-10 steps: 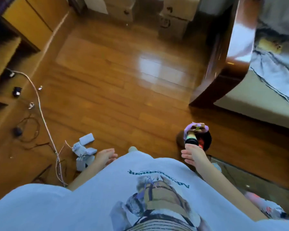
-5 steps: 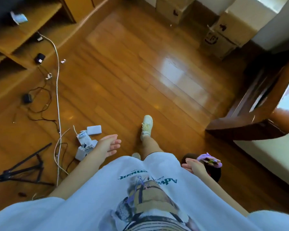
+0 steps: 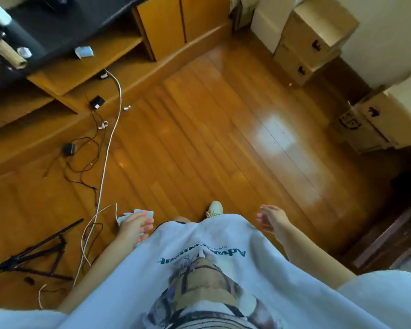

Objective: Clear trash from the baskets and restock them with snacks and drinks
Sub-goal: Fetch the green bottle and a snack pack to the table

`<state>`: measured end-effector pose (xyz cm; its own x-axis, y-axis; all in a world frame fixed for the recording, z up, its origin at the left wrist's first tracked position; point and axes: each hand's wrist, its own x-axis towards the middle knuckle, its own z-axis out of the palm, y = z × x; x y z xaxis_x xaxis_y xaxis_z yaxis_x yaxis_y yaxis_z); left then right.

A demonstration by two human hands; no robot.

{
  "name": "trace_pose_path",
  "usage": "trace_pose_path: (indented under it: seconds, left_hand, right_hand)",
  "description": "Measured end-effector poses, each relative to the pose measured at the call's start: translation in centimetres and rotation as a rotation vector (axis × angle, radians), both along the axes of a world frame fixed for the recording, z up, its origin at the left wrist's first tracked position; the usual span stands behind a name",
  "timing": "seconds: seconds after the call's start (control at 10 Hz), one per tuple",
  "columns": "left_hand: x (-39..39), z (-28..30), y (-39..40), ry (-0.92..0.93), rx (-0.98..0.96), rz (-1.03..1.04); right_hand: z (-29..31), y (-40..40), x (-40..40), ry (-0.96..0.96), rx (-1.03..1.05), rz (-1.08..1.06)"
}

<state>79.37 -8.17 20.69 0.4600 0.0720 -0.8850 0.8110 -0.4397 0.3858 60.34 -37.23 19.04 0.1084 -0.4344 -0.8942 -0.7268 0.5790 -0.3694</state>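
No basket, snack or drink shows in the head view now. My left hand (image 3: 134, 225) hangs beside my white shirt with its fingers loosely apart and nothing in it. My right hand (image 3: 272, 219) is held out over the wooden floor (image 3: 211, 143), fingers spread and empty. One pale shoe (image 3: 214, 208) peeks out below the shirt hem between the two hands.
White and black cables (image 3: 109, 138) and white adapters (image 3: 138, 213) lie on the floor at left, with a black tripod (image 3: 33, 255) beside them. A wooden shelf unit (image 3: 86, 67) runs along the upper left. Cardboard boxes (image 3: 311, 41) stand at the upper right, dark wooden furniture (image 3: 394, 236) at right.
The view has swung left and forward. The dark bin with trash near my right hand has left the frame. My right hand is now empty and spread.
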Motion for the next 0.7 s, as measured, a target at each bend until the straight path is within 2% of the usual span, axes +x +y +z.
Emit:
trace_pose_path:
  seconds: [0.1, 0.3, 0.5, 0.6, 0.7]
  left_hand:
    - [2.0, 0.3, -1.3, -0.006, 0.012, 0.079]
    - [6.4, -0.7, -2.8, 0.104, 0.039, 0.235]
    - [14.1, -3.7, -5.6, 0.157, 0.006, 0.280]
    - [20.4, -2.9, -8.8, 0.149, -0.011, 0.250]
    - [26.8, -1.5, -12.9, 0.118, -0.017, 0.188]
  right_hand:
    - [1.0, -3.5, 6.8, -0.053, -0.003, 0.123]
    - [1.5, -7.9, 18.0, -0.134, 0.032, 0.264]
    - [1.0, -11.5, 25.4, -0.079, 0.043, 0.228]
    - [1.4, -13.5, 27.7, 0.004, 0.033, 0.209]
    - [1.7, -15.2, 29.9, 0.001, 0.040, 0.150]
